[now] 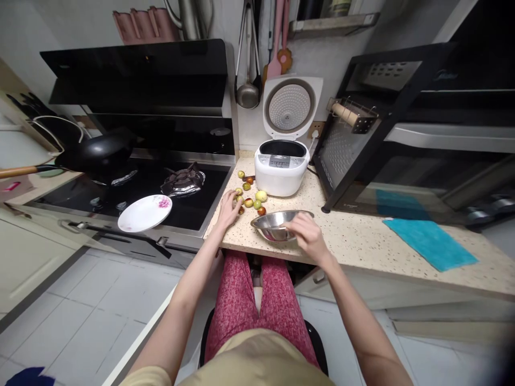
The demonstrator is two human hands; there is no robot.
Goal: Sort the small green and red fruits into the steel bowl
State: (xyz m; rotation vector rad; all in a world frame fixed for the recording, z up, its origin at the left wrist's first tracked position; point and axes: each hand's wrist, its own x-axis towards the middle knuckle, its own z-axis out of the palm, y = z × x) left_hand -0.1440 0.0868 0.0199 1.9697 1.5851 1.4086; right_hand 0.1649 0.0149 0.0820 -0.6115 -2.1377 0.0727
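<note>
A black rack [362,128] and a hob [169,187] flanked the speckled counter [362,236], an open rice cooker [281,169] standing just behind the fruits [251,195]. At the counter's front edge the right hand [308,236] gripped the steel bowl [276,225] by its rim, fingers closed on it. The left hand [228,210] lay spread over the nearest fruits, fingers apart, pinching nothing I could make out.
</note>
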